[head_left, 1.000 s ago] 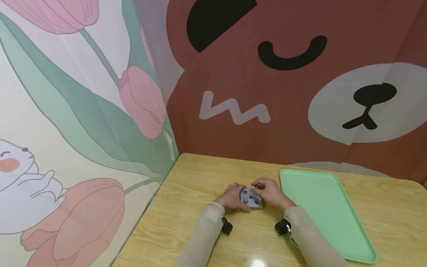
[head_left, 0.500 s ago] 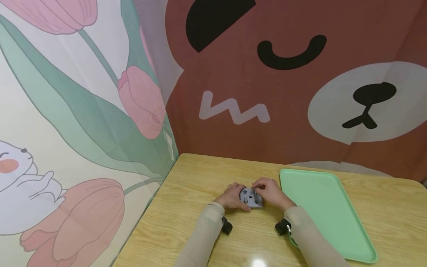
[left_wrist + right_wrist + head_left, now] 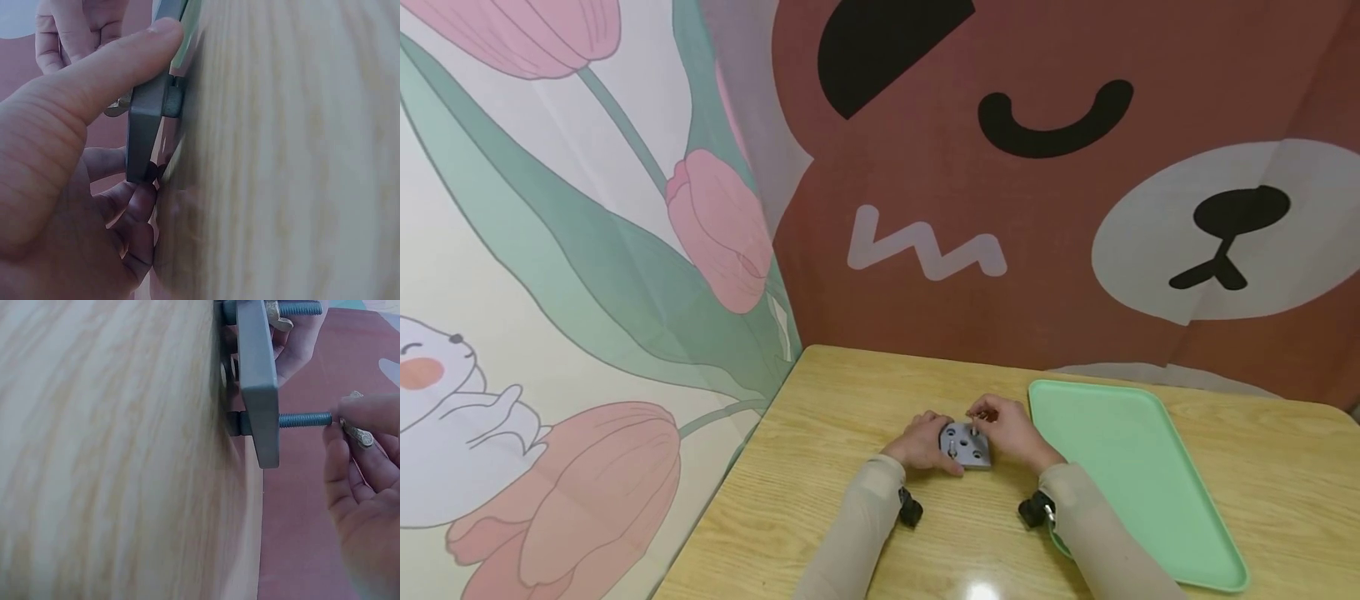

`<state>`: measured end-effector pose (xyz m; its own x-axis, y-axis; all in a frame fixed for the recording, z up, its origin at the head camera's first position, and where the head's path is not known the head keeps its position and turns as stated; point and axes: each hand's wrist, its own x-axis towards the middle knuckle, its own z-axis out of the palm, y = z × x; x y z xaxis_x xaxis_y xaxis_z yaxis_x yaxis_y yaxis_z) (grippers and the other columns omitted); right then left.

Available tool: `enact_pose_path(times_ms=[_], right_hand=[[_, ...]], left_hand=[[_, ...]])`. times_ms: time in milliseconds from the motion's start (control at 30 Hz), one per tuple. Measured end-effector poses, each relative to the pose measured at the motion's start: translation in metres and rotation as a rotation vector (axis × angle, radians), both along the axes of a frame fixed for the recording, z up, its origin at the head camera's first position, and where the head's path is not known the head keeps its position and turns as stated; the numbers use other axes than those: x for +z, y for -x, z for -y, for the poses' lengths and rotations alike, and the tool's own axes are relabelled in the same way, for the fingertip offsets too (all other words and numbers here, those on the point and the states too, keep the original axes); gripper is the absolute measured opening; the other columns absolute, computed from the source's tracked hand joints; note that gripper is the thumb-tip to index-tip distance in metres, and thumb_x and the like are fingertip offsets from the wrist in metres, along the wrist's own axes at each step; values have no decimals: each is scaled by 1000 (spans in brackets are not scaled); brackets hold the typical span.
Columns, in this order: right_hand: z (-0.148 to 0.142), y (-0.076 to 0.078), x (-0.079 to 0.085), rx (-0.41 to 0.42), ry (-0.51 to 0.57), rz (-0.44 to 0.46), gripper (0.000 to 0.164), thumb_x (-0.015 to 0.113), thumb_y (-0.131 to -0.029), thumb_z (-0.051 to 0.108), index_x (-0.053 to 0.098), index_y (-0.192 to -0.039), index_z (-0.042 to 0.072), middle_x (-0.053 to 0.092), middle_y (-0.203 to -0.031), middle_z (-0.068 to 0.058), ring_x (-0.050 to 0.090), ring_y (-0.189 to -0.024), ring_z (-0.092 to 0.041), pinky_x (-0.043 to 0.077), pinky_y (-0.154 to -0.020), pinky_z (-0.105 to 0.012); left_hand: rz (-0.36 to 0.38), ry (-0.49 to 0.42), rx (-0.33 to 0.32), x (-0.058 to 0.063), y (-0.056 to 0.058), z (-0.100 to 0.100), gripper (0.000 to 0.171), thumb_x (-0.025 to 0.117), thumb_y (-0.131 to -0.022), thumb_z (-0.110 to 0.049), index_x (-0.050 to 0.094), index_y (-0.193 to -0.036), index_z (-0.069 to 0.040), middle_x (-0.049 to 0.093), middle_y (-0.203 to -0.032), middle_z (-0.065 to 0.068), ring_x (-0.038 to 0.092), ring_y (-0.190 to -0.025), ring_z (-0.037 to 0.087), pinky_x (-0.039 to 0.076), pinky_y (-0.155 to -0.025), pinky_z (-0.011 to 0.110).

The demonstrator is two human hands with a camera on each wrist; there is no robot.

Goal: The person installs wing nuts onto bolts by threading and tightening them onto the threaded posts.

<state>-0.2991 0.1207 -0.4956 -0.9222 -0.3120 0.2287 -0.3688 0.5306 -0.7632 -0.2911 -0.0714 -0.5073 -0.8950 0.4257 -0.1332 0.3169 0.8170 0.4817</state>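
Note:
A grey plate (image 3: 970, 457) with several holes stands a little off the wooden table on bolt heads. My left hand (image 3: 921, 443) grips it by its left side, thumb on the near edge and fingers behind. One bolt (image 3: 306, 419) sticks up through the plate's far right part, its thread bare in the right wrist view. Right at its tip, my right hand (image 3: 1011, 432) pinches a brass wing nut (image 3: 359, 435) between thumb and fingertips. On a second bolt (image 3: 301, 308), nearer my left hand, another wing nut (image 3: 280, 322) sits low against the plate.
A light green tray (image 3: 1138, 475) lies on the wooden table (image 3: 850, 375) at my right, beside the right forearm. Printed cloth hangs behind the table and along its left side. Each wrist wears a small black camera (image 3: 911, 507).
My right fingertips have shifted slightly up from the plate, and the bolt beneath them now shows. The left hand and the plate have stayed in place.

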Motion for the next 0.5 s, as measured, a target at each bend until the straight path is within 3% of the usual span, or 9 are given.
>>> enact_pose_path(times_ms=[300,500], right_hand=[[1,2,-3,-35,-7,2,8,66,-79,11,64,-87,14,60,-80,6,54,-74,-12,43,-65,-32],[1,1,-4,-42,-1,25,10,68,-77,13,64,-86,16,61,-81,6,56,-74,-11,45,-64,-29]], left_hand=[[-5,15,-17,0,1,1,89,72,-56,-60,41,-130,-22,42,-112,-5,37,-94,12,35,-75,28],[-14,12,-15,1,0,1,89,72,-56,-60,41,-129,-21,42,-113,-4,38,-95,12,35,-76,28]])
